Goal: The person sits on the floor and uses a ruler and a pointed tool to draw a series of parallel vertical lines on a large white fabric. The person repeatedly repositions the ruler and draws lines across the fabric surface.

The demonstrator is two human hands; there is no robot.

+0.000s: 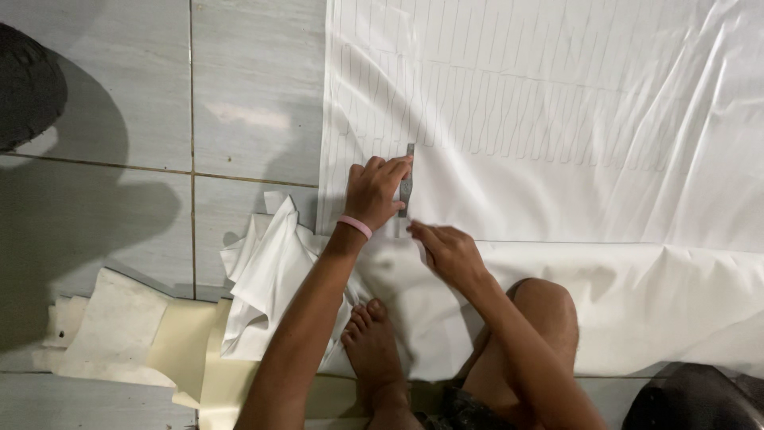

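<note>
Pressing a narrow grey template strip [407, 181] flat on white fabric [557, 119].
The left hand [372, 191] holds the strip down with spread fingers; the right hand [446, 248], just below its lower end, pinches something too small to tell, beside grey floor tiles [255, 87].

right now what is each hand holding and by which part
The left hand presses a narrow grey ruler-like strip flat on the white fabric, fingers over its lower half. Whether the right hand holds anything cannot be told.

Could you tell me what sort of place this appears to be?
Probably an informal home tailoring workspace on the floor: grey floor tiles, white fabric marked with drawn lines, and a left hand pressing a narrow ruler.
</note>
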